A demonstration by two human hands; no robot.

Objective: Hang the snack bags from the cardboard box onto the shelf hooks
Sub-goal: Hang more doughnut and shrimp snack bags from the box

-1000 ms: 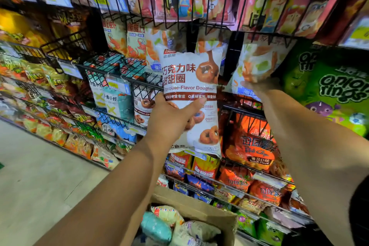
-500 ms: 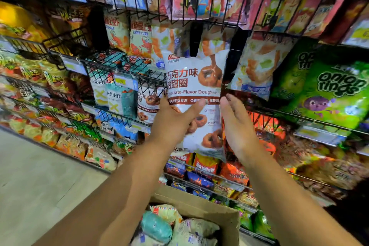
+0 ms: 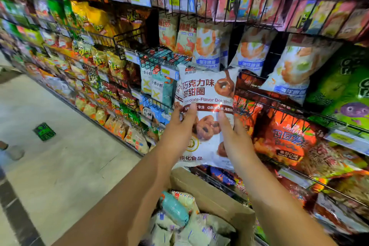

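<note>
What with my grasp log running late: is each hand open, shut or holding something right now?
Left hand: holding the doughnut bag, thumb on its front.
Right hand: holding the same bag at its other edge.

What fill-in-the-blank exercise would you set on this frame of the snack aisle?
1. The left hand and right hand together hold a white bag printed Chocolate-Flavor ____.
2. The box below the arms is made of ____.
3. The large bag at the far right is ____ in colour.
Missing words: Doughnut; cardboard; green.
</note>
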